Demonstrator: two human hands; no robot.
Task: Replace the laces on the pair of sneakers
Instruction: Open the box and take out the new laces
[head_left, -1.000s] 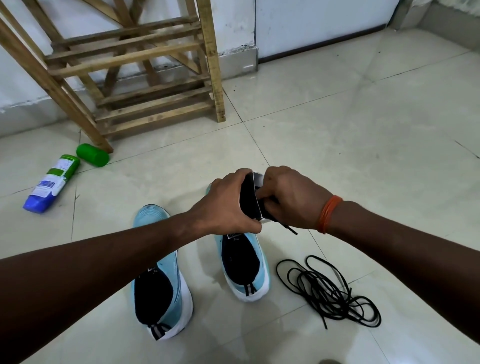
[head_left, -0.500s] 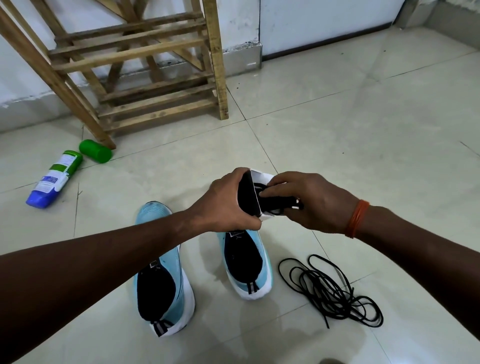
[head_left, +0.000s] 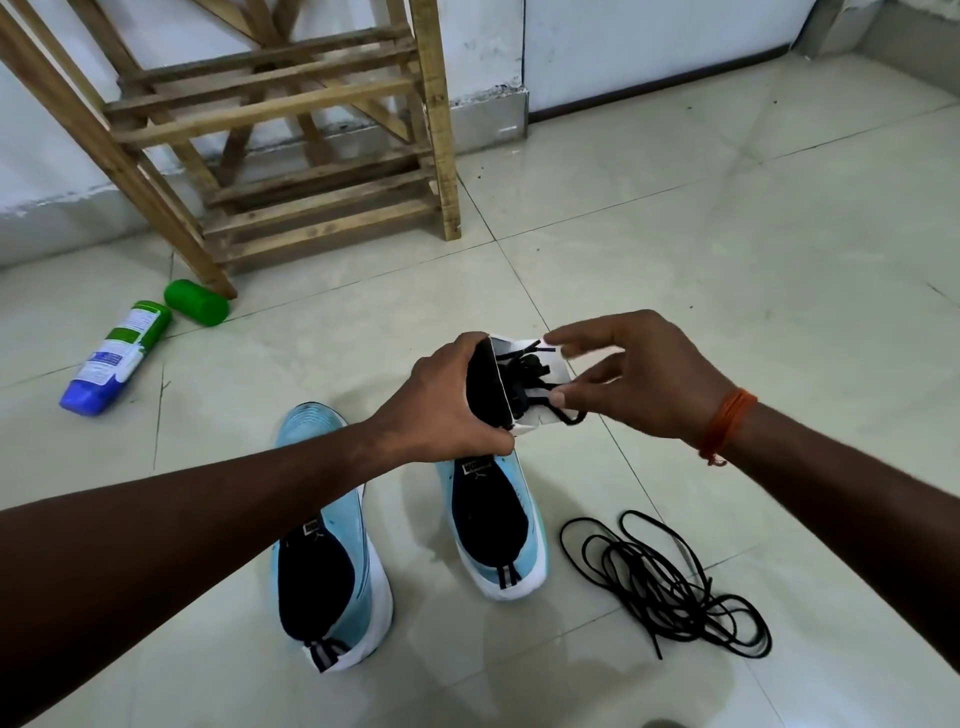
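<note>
Drawing the new laces (head_left: 530, 371) out of their packet (head_left: 483, 387) is the step shown; with old laces (head_left: 660, 587) already lying loose, the task is judged to be near its midpoint. The left hand (head_left: 452, 410) grips the packet, fingers and thumb curled round its black sleeve, its open mouth turned toward the right hand (head_left: 644, 379). The right hand is just beside that mouth, its fingers (head_left: 576, 338) spread and nearly straight. Its index reaches over the packet's white flap, and its thumb tip touches a strand looping out at the packet's lower corner (whether thumb and middle finger have actually nipped that strand cannot be told). The far sneaker (head_left: 493, 525) stands directly below the packet, and the near sneaker (head_left: 322, 571) below and left of it. The old laces form a tangle on the floor (head_left: 727, 260) below and right of the packet, well apart from it. For a clean draw, one strand should be taken by its tip and pulled straight out through the mouth, not sideways against the flap. The left hand should hold the sleeve by its edges without squeezing the bundle, or the coils will likely bind and come out knotted. Both sets are black, so the new laces are best kept away from the old tangle.
</note>
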